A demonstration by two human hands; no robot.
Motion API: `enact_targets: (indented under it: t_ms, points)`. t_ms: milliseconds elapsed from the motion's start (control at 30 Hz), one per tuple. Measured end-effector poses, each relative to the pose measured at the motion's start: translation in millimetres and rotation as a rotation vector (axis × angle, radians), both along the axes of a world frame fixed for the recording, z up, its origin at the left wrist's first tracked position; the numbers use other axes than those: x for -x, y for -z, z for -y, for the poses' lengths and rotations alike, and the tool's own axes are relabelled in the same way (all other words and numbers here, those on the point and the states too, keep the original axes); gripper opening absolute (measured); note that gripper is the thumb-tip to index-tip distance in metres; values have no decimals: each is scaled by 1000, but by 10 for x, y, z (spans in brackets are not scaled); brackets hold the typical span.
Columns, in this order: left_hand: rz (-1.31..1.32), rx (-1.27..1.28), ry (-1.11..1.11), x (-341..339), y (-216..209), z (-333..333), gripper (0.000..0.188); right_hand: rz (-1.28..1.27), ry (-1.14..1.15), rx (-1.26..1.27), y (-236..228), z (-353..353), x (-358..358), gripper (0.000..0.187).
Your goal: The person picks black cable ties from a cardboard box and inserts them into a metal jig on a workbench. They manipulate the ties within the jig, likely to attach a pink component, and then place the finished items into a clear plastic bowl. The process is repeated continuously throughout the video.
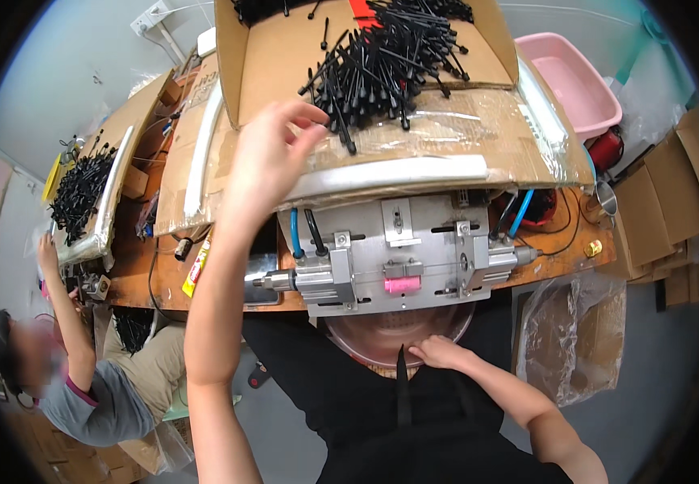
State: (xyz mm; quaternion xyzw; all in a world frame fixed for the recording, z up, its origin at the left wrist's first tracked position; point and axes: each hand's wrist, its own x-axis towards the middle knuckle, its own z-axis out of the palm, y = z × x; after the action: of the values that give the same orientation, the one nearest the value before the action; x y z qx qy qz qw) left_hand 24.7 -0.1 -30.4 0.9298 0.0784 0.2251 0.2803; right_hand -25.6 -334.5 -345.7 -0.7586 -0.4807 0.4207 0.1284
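Hovering by black sticks (366, 85), the left hand (275, 149) is half-curled, empty; the right hand (441, 352) curls at a bowl (366, 332), hold unclear.

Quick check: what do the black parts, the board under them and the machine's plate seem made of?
Black parts: probably plastic, dark with a slight sheen; coated metal can't be ruled out. Board: apparently cardboard, plain brown under glossy, wrinkled clear film. Plate: likely metal, dull grey, slotted and bolted.

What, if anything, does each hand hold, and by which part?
The left hand, near the black pieces, shows nothing held. For the right hand, by the bowl, it cannot be told.
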Motion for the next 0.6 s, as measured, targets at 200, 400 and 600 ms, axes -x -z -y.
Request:
enact_targets:
  t_ms: [200, 400, 600]
  points:
    - [64, -224, -51, -209, 330, 338, 18, -172, -52, 118, 136, -118, 448, 48]
    - [-121, -176, -44, -267, 175, 282, 17, -63, -137, -598, -1468, -249, -191, 25]
    - [-216, -50, 43, -31, -98, 18, 15, 850, 367, -1083, -2917, -942, -1596, 12]
